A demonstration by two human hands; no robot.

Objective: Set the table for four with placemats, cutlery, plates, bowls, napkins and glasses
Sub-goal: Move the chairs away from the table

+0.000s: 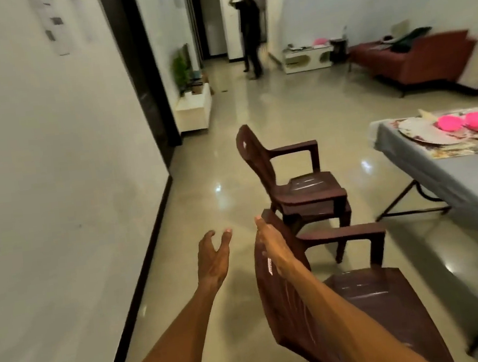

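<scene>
The glossy floor (229,158) is being crossed by reflections, and a white wall (37,174) is seen along the left. The grey-covered counter (455,180) is seen at the right, with plates (422,130) and two pink bowls (463,121) being carried at its far end. Two brown plastic chairs (300,182) are being shown beside the counter, one behind the other. A red sofa (420,59) and a standing person (250,30) are seen far off. The left hand (213,258) is being held out in the air, its grip released, fingers spread. The right hand (272,247) is being held over the near chair's backrest, fingers straight, nothing grasped; contact cannot be told.
</scene>
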